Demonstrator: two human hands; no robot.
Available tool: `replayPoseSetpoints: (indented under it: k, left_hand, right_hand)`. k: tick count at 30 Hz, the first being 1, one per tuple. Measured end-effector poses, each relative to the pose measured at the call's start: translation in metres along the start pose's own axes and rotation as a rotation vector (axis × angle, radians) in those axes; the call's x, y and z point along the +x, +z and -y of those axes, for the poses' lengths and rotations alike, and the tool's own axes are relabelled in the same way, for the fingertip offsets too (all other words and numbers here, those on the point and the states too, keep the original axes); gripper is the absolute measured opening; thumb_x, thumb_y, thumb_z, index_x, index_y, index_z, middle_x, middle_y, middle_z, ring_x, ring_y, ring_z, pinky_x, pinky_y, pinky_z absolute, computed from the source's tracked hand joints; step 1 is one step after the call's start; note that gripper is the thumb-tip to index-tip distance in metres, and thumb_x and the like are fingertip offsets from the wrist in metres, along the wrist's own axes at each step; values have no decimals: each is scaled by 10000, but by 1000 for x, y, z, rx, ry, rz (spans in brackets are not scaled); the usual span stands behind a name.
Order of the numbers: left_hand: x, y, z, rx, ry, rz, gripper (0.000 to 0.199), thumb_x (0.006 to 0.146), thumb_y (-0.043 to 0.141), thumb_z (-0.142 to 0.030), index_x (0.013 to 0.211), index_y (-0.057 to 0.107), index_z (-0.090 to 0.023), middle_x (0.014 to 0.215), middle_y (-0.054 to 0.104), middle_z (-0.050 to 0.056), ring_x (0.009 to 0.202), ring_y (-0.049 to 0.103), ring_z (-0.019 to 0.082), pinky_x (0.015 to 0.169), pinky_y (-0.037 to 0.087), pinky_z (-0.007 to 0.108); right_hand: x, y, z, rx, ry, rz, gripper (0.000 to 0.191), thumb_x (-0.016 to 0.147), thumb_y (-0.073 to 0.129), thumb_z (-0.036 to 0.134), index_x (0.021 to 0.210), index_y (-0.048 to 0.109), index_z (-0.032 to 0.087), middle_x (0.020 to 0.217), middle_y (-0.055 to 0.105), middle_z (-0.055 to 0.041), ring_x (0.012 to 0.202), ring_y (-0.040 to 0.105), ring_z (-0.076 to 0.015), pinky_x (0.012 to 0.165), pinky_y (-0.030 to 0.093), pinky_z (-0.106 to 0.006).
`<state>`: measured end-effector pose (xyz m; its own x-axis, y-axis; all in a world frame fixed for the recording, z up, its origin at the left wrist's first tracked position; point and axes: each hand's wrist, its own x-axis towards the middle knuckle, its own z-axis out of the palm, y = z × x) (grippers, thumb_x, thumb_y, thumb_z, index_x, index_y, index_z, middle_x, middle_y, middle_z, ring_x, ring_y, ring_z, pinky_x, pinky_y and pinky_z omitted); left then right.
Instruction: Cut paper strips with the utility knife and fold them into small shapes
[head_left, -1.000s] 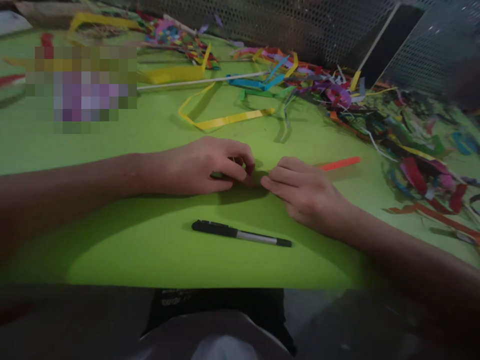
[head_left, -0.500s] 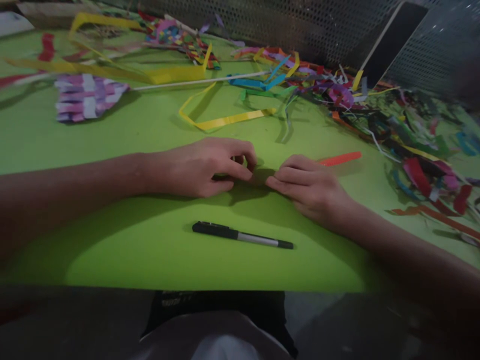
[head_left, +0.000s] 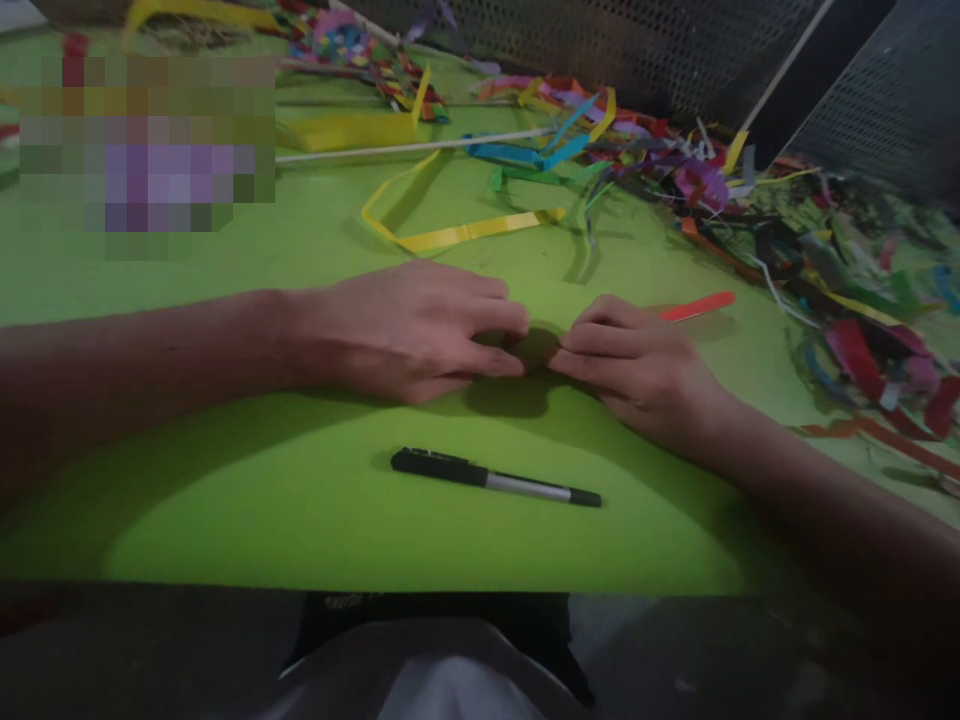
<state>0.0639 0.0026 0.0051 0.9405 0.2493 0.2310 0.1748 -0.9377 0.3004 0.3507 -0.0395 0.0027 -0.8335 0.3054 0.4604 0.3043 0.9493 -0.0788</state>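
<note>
My left hand [head_left: 427,335] rests low over the green table [head_left: 300,500], its fingers bent and apart, with nothing visible between them. To its right, my right hand [head_left: 637,365] has its fingers pressed together, pointing at the left fingertips across a small gap. Whatever those pressed fingers hold, if anything, is too small or hidden to make out. A red stick [head_left: 701,306] lies just behind my right hand, partly covered by it. In front of both hands lies a black and silver pen [head_left: 495,478].
A yellow paper strip [head_left: 480,232] lies behind my hands. Colourful strips [head_left: 697,185] are heaped at the back and right, near a perforated metal panel [head_left: 637,60]. A thin white stick [head_left: 412,147] crosses the back left. Pixelation covers the upper left.
My left hand's fingers have straightened somewhat and moved slightly right. My right hand keeps its closed shape. The view has shifted a little, and pixelation now covers the upper left.
</note>
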Motion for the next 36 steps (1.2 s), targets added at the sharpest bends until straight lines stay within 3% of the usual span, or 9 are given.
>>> replayPoseSetpoints:
  k: [6,9,13,18,25,32,36]
  left_hand:
    - [1,-2,-2,29,-5,40,303,1081,512,-311,1108,814,-300,1067,759,85,972,668,261,926,534,399]
    - [2,-2,-2,68,35,45,329,1090,486,-287,1086,814,-283,1030,754,97,913,654,254,860,523,394]
    - [3,-2,-3,123,59,69,348,1084,473,-248,1084,821,-265,1065,766,111,879,640,255,785,499,396]
    - [0,2,-1,112,48,33,358,1058,494,-207,1135,835,-283,1118,773,116,887,652,252,805,508,402]
    - [-3,5,5,50,20,5,343,1030,555,-199,1180,847,-301,1155,776,111,958,691,257,862,538,392]
    - [-5,8,8,176,156,-85,358,1066,527,-168,1244,827,-249,1224,777,125,1002,715,249,860,565,373]
    - [-6,8,9,197,162,-75,366,1052,530,-155,1252,821,-249,1239,778,124,1002,721,246,856,573,366]
  right_hand:
    - [8,-7,2,2,-9,102,286,1124,480,82,1056,732,198,931,743,-68,834,598,-219,701,512,-380]
    - [11,-11,6,15,26,158,283,1094,466,12,1062,703,163,918,712,-65,842,573,-220,689,484,-385]
    - [9,-15,7,-9,40,201,306,1095,454,26,1040,698,203,909,705,-51,826,575,-219,689,464,-383]
    - [3,-13,7,-65,36,180,318,1127,433,96,1117,726,217,972,739,-72,862,601,-241,729,511,-405]
    - [-2,-5,4,-64,-2,39,245,1066,538,33,1214,693,153,965,704,-102,862,587,-248,745,546,-398]
    - [-3,-2,5,-45,33,38,281,1073,518,25,1249,691,159,1008,717,-85,899,630,-237,777,597,-393]
    - [-5,-2,5,-60,47,68,299,1101,497,83,1282,706,198,1012,723,-79,910,657,-232,805,621,-400]
